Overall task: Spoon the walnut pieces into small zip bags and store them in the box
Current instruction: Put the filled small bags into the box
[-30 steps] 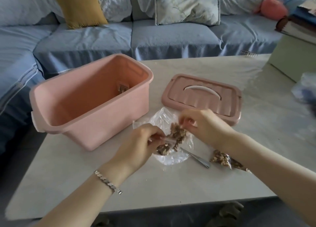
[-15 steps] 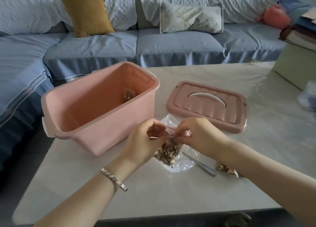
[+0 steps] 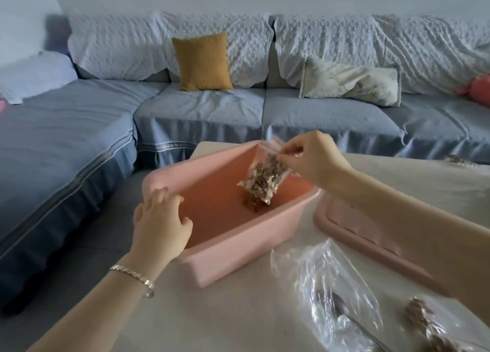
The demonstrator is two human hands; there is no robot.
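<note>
Head view, I logged: right hand [image 3: 315, 158] pinched the filled bag [image 3: 265, 178] by its top above the box [image 3: 238, 248], ready to drop in; left hand [image 3: 159, 219], fingers spread, rested on its rim, likely steadying it.

No legible text anywhere.

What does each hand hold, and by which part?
The right hand pinches the zip bag near its top edge. The left hand only rests on the box rim.
</note>
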